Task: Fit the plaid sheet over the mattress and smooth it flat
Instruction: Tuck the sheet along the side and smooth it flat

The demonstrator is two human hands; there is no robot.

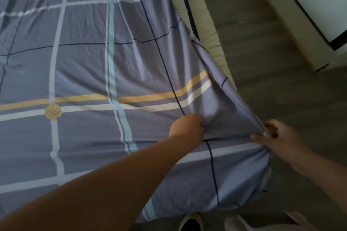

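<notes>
The blue-grey plaid sheet (84,69), with white, yellow and dark lines and a yellow rose print, covers most of the mattress. Along the right side a strip of beige mattress (204,24) shows bare. At the near right corner the sheet is lifted into a taut fold. My left hand (187,125) grips a bunch of the fabric on top of the bed. My right hand (274,135), blurred, pinches the sheet's corner edge just off the bed's side.
Grey wood-look floor (262,52) runs along the right of the bed. A white cabinet or door with a dark edge (309,5) stands at the upper right. Slippers (191,221) show at the bottom edge by the foot of the bed.
</notes>
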